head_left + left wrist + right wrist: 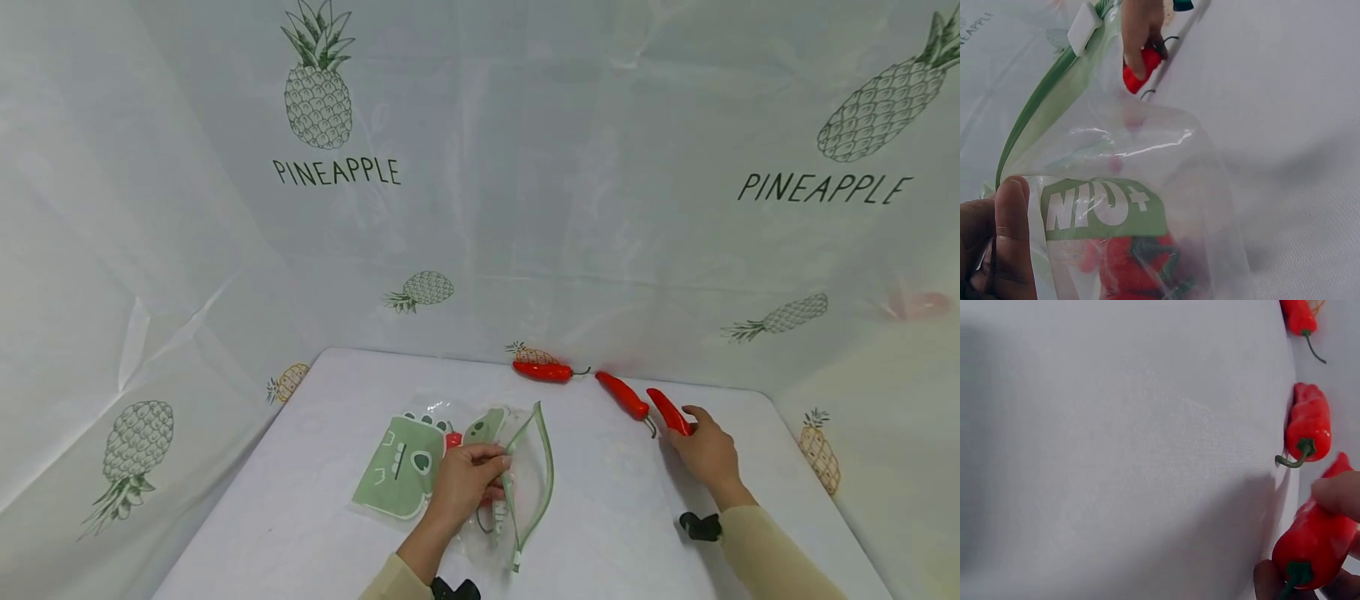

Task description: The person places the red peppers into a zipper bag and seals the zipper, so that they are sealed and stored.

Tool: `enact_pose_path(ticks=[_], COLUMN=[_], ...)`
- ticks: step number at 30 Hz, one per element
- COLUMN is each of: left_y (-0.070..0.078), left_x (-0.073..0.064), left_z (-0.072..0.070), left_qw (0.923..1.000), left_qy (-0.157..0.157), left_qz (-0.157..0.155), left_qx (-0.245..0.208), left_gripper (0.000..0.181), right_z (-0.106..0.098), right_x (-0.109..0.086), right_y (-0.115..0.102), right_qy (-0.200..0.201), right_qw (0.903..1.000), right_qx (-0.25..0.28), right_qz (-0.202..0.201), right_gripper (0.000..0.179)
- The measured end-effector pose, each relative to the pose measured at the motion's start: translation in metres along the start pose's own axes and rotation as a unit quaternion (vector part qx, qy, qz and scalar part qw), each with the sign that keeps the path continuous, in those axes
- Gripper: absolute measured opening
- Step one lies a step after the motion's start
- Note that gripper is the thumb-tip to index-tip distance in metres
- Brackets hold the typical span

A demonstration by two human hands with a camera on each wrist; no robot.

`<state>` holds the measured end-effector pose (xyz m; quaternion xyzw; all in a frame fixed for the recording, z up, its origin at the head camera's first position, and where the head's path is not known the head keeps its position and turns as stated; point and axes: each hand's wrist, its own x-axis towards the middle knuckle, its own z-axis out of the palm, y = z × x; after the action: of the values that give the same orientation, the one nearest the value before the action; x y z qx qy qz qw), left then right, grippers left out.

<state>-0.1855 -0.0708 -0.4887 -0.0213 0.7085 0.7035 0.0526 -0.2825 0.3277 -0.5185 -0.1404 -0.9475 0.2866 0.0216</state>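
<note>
My left hand [467, 481] pinches the edge of a clear zip bag [408, 462] with green cartoon print and a green zip rim [550, 467]. The bag's mouth gapes toward the right. Inside it, in the left wrist view, a red chili pepper [1125, 265] with a green stem shows through the plastic. At the right, my right hand [708, 454] grips another red chili pepper [1316, 544] near its stem end, thumb and fingers round it. Just left of that hand, a further chili pepper [624, 395] lies on the table.
One more chili pepper [543, 372] lies along the back edge of the white table [600, 517]. A pale sheet [525, 208] printed with pineapples hangs behind and at the sides. The bag's white slider [1085, 29] sits at one end of the zip.
</note>
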Motion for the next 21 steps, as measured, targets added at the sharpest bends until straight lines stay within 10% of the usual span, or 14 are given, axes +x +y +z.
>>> enact_pose_path(ticks=[21], left_y=[0.0], left_x=[-0.002], left_z=[-0.001], left_qw=[1.0], left_qy=[0.005], left_qz=[-0.003], left_qx=[0.006], left_gripper=[0.024], right_z=[0.003], right_x=[-0.028], right_y=[-0.014], right_qy=[0.012], right_qw=[0.9952], right_qx=[0.096], right_qz=[-0.014], right_gripper=[0.076])
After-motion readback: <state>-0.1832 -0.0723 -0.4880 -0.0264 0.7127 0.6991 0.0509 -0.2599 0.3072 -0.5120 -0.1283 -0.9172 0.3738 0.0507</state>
